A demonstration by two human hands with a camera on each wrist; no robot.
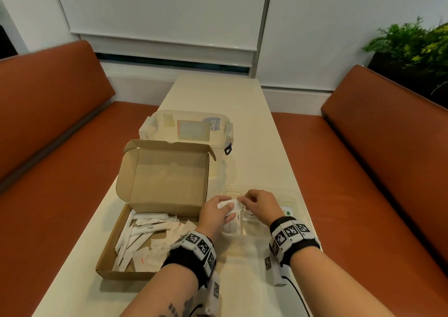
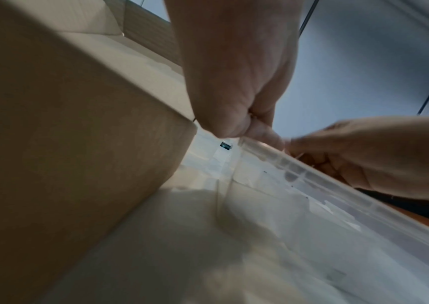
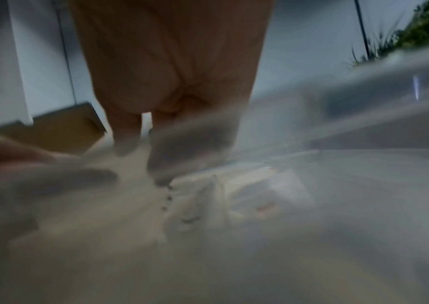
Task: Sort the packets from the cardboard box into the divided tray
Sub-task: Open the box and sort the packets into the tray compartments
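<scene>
Packets [image 1: 226, 204] held between both hands, just above the divided tray [image 1: 294, 201].

Pinched in the left hand [image 1: 215, 211] at one end and in the fingertips of the right hand [image 1: 260, 205] at the other; long axis roughly left to right, over the tray's left compartments. Both wrists low above the counter [image 1: 242, 123], hands nearly touching, equally near. Many more lying loose in the open cardboard box [image 1: 135, 229], just left of the tray. Next, likely, lowered straight down into a compartment.
</scene>
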